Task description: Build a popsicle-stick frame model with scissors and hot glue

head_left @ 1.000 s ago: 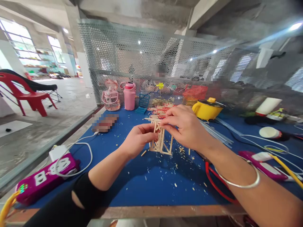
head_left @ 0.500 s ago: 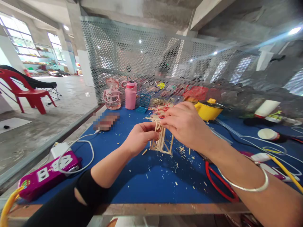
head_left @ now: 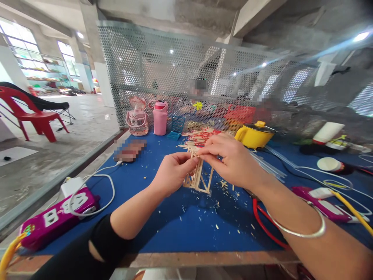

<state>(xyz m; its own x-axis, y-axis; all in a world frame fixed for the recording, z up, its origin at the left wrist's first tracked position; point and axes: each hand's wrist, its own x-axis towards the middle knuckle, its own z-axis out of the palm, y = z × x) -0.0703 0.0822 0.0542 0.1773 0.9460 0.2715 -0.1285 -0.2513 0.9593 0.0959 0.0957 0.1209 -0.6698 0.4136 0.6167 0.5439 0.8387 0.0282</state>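
Observation:
My left hand (head_left: 172,173) is closed around the upper left side of a small frame built of pale matchsticks (head_left: 205,182), which stands tilted over the blue mat. At the frame's top, my right hand (head_left: 233,157) makes a pinch with thumb and forefinger; what lies between those fingertips is too small to make out. Just behind the hands is a heap of red-tipped matchsticks (head_left: 198,137). Short cut bits of stick (head_left: 223,184) and crumbs are scattered right of the frame. A tool with red loop handles (head_left: 266,225) lies partly hidden under my right forearm.
Along the back stand a clear pink-lidded bottle (head_left: 137,120), a pink bottle (head_left: 160,120), a blue holder (head_left: 176,128) and a yellow pot (head_left: 256,136). Purple power strips (head_left: 60,217) with cables lie at both sides. Behind a perforated metal screen (head_left: 151,66) a person sits.
My right hand has come slightly lower, its fingers now closer to the frame's top and to my left thumb. The left hand keeps its hold, and the frame has shifted a little.

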